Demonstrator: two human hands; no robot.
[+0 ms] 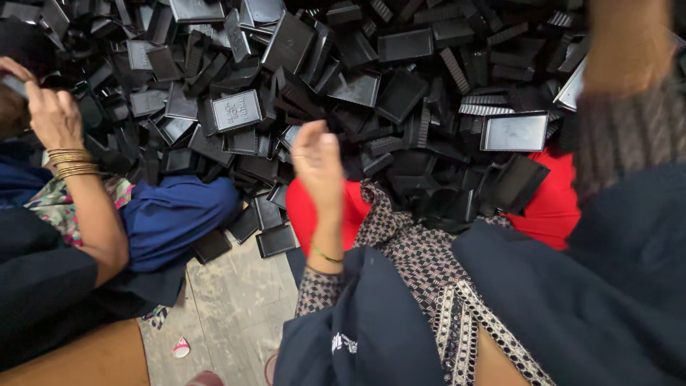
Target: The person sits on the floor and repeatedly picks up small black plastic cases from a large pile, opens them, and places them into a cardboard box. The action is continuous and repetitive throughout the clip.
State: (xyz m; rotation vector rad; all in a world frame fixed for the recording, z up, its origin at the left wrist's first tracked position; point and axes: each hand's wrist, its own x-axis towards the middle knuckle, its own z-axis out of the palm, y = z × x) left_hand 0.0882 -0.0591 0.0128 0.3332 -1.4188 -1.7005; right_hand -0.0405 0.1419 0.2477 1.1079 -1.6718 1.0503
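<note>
left hand [318,163] raised open and empty above the heap of black trays [400,93], right hand unseen; could knock loose trays sliding onto the floor [236,300]

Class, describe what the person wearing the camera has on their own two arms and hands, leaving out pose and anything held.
The left hand is bare, with a thin green thread band at the wrist and a dark sleeve with a fine checked pattern below it. The right hand is out of view; its forearm is blurred, above a grey ribbed sleeve. No rings can be made out.
</note>
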